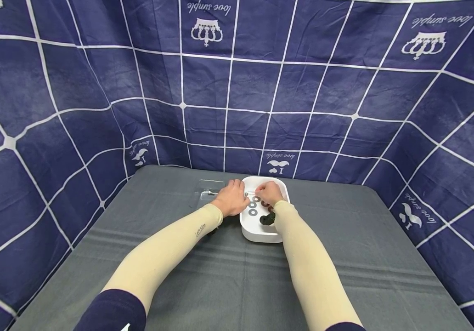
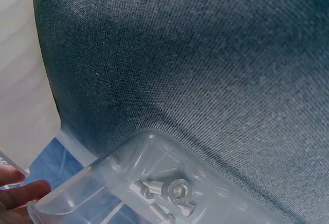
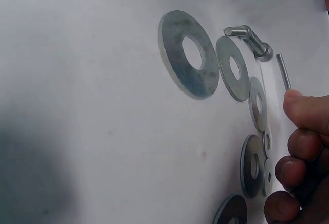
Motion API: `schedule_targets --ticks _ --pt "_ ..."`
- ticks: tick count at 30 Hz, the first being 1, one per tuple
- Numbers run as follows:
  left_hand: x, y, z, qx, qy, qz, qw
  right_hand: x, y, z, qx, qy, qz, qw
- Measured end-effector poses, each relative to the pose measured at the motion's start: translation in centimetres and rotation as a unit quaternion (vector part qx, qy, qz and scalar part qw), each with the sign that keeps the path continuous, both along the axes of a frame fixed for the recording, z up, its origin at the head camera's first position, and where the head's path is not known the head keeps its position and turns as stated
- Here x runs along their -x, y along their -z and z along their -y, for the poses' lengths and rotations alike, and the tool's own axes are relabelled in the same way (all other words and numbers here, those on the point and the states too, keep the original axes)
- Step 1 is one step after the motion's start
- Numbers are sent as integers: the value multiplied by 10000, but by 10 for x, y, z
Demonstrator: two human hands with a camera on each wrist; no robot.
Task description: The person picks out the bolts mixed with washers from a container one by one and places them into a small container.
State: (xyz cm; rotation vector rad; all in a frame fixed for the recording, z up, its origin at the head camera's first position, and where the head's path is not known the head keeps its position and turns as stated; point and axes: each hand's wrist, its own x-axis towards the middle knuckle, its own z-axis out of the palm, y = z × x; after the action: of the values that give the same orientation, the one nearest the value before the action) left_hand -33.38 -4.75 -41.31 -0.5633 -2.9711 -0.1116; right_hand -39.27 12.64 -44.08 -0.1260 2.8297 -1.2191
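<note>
Metal rod [image 3: 284, 72], being pinched by the right hand [image 1: 269, 192] over the white tray [image 1: 262, 236].
Left hand [image 1: 233, 197] is lying at the tray's rim, grip unclear; control is likely depending on avoiding the washers [image 3: 195, 82].

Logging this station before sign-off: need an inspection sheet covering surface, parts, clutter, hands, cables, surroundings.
Surface: gray cloth, faintly creased.
Job's things: white tray with flat washers and at least one bolt; clear box beside it with socket-head bolts.
Clutter: dark object in tray, identity unclear.
Hands: right hand pinches a thin metal rod; left hand at the tray's left rim, grip unclear.
Cables: nothing seen.
Surroundings: blue-and-white grid cloth behind and at both sides.
</note>
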Motion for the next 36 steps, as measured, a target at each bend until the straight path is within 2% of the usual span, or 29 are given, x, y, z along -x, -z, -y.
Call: schedule_targets --ticks 10,15,21,28,36 --pt "2 -5 3 688 -69 -188 9974 1 -11 -5 -337 -102 -433 9984" --pt "2 -7 6 843 -125 -186 9962 0 -20 -5 -511 -257 -704 9959" --pt "-1 -6 11 834 -66 -303 9960 -5 -28 -7 -497 -380 -876 9942" --pt "-5 -7 26 678 1 -467 9966 -15 -41 -4 -515 -611 -991 9919" --pt "-8 -13 42 565 -92 -350 9977 -17 -48 -5 -357 -677 -874 9932"
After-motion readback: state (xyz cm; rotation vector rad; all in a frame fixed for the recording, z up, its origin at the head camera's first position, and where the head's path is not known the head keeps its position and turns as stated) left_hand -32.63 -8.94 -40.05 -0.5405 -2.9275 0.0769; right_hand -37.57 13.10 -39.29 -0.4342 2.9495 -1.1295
